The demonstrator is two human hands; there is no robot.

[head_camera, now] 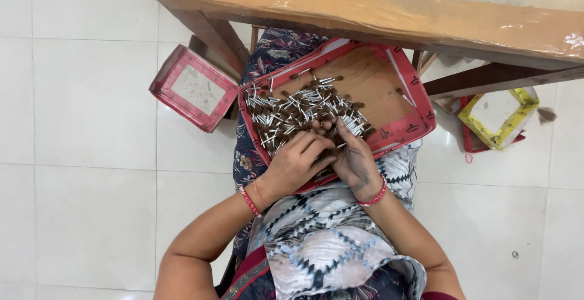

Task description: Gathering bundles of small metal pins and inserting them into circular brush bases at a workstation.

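— Patterned cloth (pixel 328 239) over the lap sits closest to the lens. What is the biggest thing beyond it?

— Largest is the wooden tabletop (pixel 389 8) wrapped in clear film, running along the upper edge. Next down in size is the red tray (pixel 389 81) resting on the lap, below the tabletop's near edge.

— And inside the tray?

— Its left half carries a heap of small white-and-brown sticks (pixel 298 114); the right half shows bare brown board.

— Where are the hands?

— Both are at the tray's near edge. The left hand (pixel 298 163) has its fingers curled together over the sticks. The right hand (pixel 353 157) has its fingers stretched out, close together, tips on the heap. I cannot tell whether either hand pinches a stick.

— Anything off the tray?

— A smaller red tray (pixel 193 87) lies on the floor left of the lap, and a yellow-edged box (pixel 499 117) on the floor to the right.
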